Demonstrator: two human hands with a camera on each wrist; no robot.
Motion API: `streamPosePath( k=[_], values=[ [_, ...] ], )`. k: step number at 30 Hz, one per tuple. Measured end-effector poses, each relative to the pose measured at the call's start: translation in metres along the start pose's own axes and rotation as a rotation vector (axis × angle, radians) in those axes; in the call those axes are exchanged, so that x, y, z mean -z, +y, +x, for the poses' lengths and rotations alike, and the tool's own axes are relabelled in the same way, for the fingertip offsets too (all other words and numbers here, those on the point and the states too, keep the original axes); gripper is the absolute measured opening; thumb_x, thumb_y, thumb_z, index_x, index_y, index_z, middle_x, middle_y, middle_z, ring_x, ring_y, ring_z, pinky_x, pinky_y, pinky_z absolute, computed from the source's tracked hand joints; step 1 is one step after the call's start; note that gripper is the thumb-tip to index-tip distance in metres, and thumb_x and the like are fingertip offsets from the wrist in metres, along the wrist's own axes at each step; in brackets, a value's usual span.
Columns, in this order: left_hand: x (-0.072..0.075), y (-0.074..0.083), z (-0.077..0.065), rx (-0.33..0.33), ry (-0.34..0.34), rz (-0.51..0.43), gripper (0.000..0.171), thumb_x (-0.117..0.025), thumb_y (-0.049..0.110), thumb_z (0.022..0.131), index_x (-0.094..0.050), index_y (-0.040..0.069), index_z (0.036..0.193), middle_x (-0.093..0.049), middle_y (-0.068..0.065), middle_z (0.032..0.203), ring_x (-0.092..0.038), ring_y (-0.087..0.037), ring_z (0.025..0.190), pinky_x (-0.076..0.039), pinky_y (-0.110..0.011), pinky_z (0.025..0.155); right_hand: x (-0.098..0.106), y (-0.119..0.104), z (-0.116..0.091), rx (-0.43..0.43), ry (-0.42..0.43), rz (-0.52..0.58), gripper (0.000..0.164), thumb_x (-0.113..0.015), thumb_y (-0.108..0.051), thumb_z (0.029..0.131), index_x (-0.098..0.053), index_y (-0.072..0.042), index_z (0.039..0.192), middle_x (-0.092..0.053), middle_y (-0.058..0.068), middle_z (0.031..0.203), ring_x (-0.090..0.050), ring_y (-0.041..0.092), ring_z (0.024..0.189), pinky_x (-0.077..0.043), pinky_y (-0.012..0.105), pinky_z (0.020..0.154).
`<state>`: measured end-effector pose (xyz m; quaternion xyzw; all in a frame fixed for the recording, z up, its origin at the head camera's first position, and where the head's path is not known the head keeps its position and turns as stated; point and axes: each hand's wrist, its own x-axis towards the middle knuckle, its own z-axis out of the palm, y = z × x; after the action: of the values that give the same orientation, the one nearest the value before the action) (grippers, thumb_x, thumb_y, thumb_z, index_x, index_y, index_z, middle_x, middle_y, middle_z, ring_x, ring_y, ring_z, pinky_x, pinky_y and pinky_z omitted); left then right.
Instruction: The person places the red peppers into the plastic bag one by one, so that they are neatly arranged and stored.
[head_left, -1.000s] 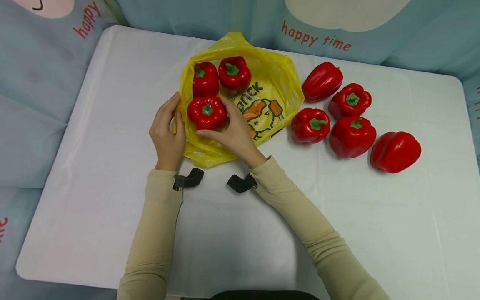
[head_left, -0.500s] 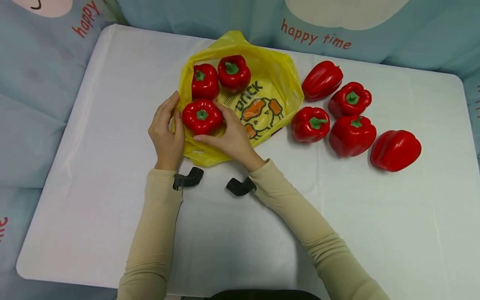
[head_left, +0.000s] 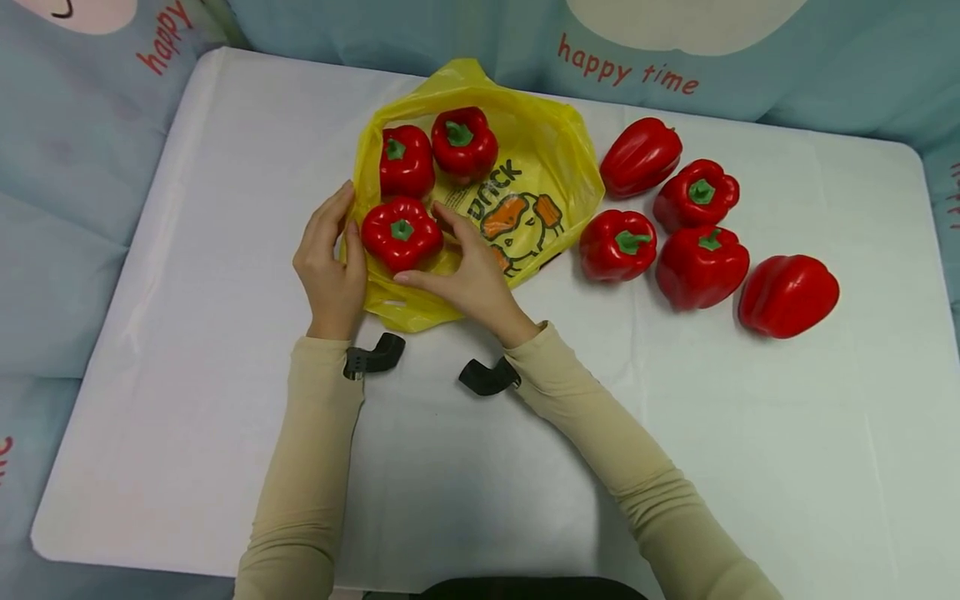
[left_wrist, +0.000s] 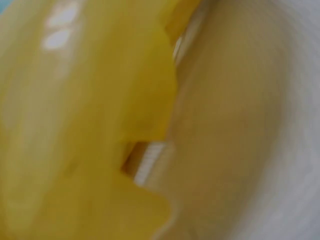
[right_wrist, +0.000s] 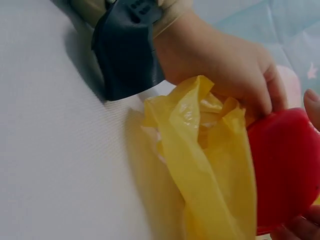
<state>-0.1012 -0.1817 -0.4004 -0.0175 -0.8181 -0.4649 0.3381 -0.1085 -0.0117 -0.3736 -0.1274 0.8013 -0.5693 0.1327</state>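
A yellow plastic bag (head_left: 558,150) lies with its mouth spread wide, a duck printed on its inside. My left hand (head_left: 330,271) holds the bag's left edge, thumb inside and fingers outside. Beside that thumb a red bell pepper (head_left: 390,237) stands in the bag, green stem up. My right hand (head_left: 480,279) reaches in over the near edge, fingers and thumb spread loosely around the pepper's right side. Behind it sit two more bell peppers, one at the left wall (head_left: 408,171) and one farther back (head_left: 467,150). In the right wrist view fingertips flank the red pepper (right_wrist: 285,170).
Several red bell peppers (head_left: 701,271) form a loose group right of the bag on the white table (head_left: 810,450). The nearest pepper (head_left: 617,250) sits close to the bag's right side. A blue patterned curtain (head_left: 510,42) hangs along the table's back edge.
The bell pepper between my hands moves left and slightly down against the bag's left wall. My right hand follows it, then draws back a little to the right with its fingers loosened.
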Motion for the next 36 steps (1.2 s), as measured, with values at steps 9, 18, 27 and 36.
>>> streamPosePath(
  k=[9, 18, 27, 36],
  values=[
    [0.000, 0.002, 0.000, -0.002, 0.003, -0.006, 0.028, -0.055, 0.000, 0.093, -0.063, -0.001, 0.120, -0.062, -0.007, 0.123, -0.055, -0.015, 0.117, -0.046, -0.030, 0.098, 0.016, -0.001, -0.013, 0.061, 0.054, 0.139, 0.082, -0.080, -0.013, 0.076, -0.035, -0.002, 0.144, -0.040, 0.009, 0.145, -0.039, 0.015, 0.130, -0.039, 0.029, 0.105],
    [-0.001, 0.014, 0.001, 0.006, 0.009, 0.010, 0.027, -0.053, -0.004, 0.093, -0.061, -0.006, 0.118, -0.061, -0.013, 0.122, -0.055, -0.016, 0.117, -0.046, -0.030, 0.099, 0.045, 0.013, -0.033, 0.196, 0.189, 0.165, 0.076, -0.078, -0.003, 0.075, -0.039, 0.001, 0.141, -0.044, 0.017, 0.141, -0.043, 0.026, 0.126, -0.042, 0.041, 0.102],
    [0.002, 0.027, 0.002, -0.003, 0.021, 0.004, 0.025, -0.051, -0.007, 0.093, -0.061, -0.010, 0.116, -0.062, -0.017, 0.120, -0.056, -0.019, 0.116, -0.047, -0.030, 0.098, 0.067, 0.014, -0.051, 0.265, 0.289, 0.165, 0.075, -0.077, 0.004, 0.073, -0.041, 0.003, 0.139, -0.048, 0.012, 0.138, -0.044, 0.015, 0.127, -0.042, 0.037, 0.102],
    [0.001, 0.026, 0.002, -0.011, 0.019, -0.001, 0.025, -0.051, -0.007, 0.093, -0.061, -0.010, 0.116, -0.061, -0.017, 0.120, -0.056, -0.019, 0.116, -0.046, -0.031, 0.098, 0.089, 0.010, -0.065, 0.302, 0.380, 0.122, 0.070, -0.073, 0.010, 0.074, -0.041, 0.008, 0.137, -0.049, 0.018, 0.136, -0.046, 0.023, 0.125, -0.043, 0.042, 0.101]
  ],
)
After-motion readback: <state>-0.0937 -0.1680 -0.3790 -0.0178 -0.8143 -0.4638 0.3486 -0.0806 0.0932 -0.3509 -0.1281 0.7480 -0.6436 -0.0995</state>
